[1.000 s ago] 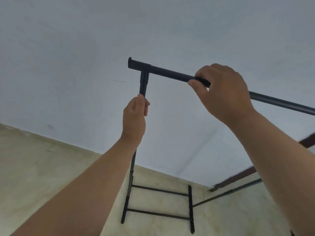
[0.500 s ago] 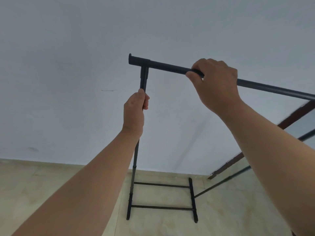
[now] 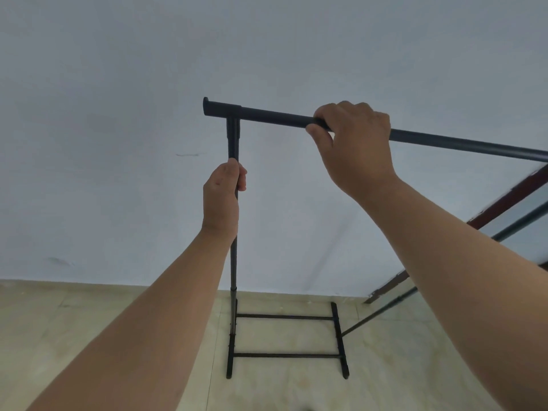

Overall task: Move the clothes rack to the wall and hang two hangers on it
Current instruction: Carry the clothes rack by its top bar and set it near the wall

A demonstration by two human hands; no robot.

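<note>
A black metal clothes rack point(image 3: 275, 115) stands in front of a pale blue wall point(image 3: 118, 114). Its top bar runs from the left end cap off to the right edge of view. My left hand point(image 3: 222, 197) is closed around the left upright pole, a little below the top joint. My right hand point(image 3: 353, 143) grips the top bar from above, to the right of that joint. The rack's base frame point(image 3: 284, 336) with two cross rungs rests on the beige floor close to the wall. No hangers are in view.
A beige tiled floor point(image 3: 74, 336) meets the wall along a straight line. At the right edge a dark red frame with glass point(image 3: 510, 200) slants upward, like a door or window. The rack's lower rail point(image 3: 382, 312) runs toward it.
The view has levelled out and the rack now stands square to the wall, its base nearer the wall line. Both hands kept their grips on the pole and the top bar.
</note>
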